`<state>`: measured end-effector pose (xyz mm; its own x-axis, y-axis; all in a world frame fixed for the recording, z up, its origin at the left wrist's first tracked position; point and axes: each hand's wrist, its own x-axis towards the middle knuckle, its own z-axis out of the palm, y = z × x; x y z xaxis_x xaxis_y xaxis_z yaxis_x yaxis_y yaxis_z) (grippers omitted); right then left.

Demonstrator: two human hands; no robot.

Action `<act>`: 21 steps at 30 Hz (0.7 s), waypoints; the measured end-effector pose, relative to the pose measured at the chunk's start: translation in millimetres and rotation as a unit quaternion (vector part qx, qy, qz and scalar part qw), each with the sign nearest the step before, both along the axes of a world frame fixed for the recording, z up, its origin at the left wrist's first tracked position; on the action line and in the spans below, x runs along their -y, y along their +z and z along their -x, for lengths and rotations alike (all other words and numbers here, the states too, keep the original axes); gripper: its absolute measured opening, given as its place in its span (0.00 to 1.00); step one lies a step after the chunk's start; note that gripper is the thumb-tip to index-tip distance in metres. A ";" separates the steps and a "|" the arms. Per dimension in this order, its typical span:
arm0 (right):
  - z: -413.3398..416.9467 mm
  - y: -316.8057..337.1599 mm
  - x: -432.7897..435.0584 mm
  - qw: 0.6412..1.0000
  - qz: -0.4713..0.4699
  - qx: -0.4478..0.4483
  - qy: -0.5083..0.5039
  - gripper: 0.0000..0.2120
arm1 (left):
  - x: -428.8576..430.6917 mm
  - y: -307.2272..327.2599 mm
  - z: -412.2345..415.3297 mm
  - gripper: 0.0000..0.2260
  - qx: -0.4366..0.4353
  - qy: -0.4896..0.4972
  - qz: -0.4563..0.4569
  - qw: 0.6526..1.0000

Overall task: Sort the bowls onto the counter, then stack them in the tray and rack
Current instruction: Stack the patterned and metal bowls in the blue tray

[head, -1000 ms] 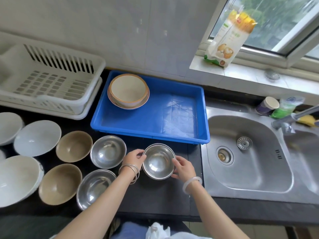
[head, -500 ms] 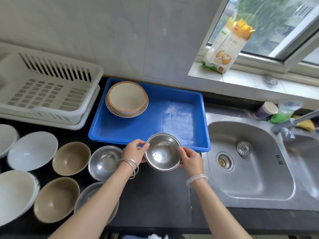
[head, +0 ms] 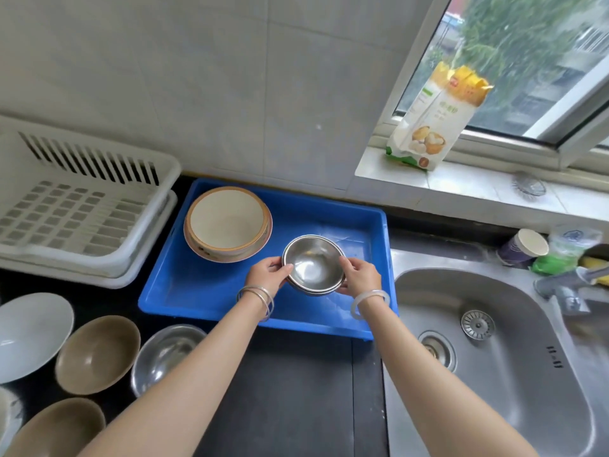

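Note:
I hold a small steel bowl (head: 311, 263) over the blue tray (head: 211, 291), my left hand (head: 268, 273) gripping its left rim and my right hand (head: 361, 275) its right rim. A second rim shows under it, so it may be two nested bowls. A cream bowl with an orange rim (head: 227, 222) sits stacked on another in the tray's far left corner. On the black counter at the left lie another steel bowl (head: 166, 354), two tan bowls (head: 97, 354) (head: 56, 430) and a white bowl (head: 31, 334). The white rack (head: 79, 206) stands at the far left.
A steel sink (head: 494, 357) lies right of the tray, with its tap (head: 566, 285) at the far right. A paper cup (head: 524, 247) and a green packet (head: 557, 262) stand behind the sink. A food bag (head: 431, 123) leans on the window sill.
Both hands lifted the steel bowl from the counter's front and carried it away from me, over the tray's near edge. The camera tilted forward with them.

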<state>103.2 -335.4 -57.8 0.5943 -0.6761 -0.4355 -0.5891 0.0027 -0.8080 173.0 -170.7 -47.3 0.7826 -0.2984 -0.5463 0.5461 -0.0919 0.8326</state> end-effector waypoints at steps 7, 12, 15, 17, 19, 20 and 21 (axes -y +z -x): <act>-34.7 -27.5 12.2 0.998 -0.056 -0.007 0.006 0.11 | 18.2 -26.7 -20.7 0.14 -0.072 0.056 0.035 0.995; -48.6 -35.8 20.0 0.991 -0.133 0.031 0.002 0.09 | 26.1 -37.7 -34.6 0.15 -0.048 0.071 0.051 0.995; -51.7 -40.0 20.8 0.985 -0.164 0.052 -0.008 0.12 | 30.4 -44.6 -36.2 0.12 -0.064 0.101 0.068 0.990; -53.2 -42.4 19.2 0.981 -0.179 0.070 -0.020 0.11 | 32.8 -48.6 -34.0 0.11 -0.095 0.127 0.098 0.982; -57.0 -44.5 18.2 0.978 -0.190 0.082 -0.037 0.11 | 34.5 -51.1 -32.9 0.11 -0.117 0.143 0.122 0.975; -59.3 -45.2 18.3 0.976 -0.194 0.085 -0.041 0.10 | 35.5 -51.9 -33.1 0.11 -0.125 0.148 0.130 0.972; -61.9 -45.4 18.7 0.976 -0.197 0.085 -0.041 0.10 | 36.8 -52.3 -33.7 0.11 -0.130 0.157 0.139 0.969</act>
